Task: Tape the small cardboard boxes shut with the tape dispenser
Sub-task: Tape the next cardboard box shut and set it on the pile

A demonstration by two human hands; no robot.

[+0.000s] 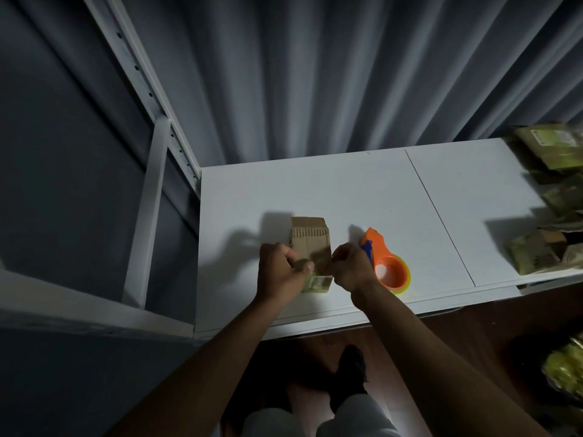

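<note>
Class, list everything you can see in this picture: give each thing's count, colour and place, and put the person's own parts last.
cardboard box: one, brown, on the table, between the hands
tape dispenser: one, orange and blue, right of the box
packets: several, greenish, table's right edge
table: one, white
shelf frame: one, white, left
curtain: one, grey, behind
left hand: pinching something at the box's near end
right hand: fingers curled at the box
</note>
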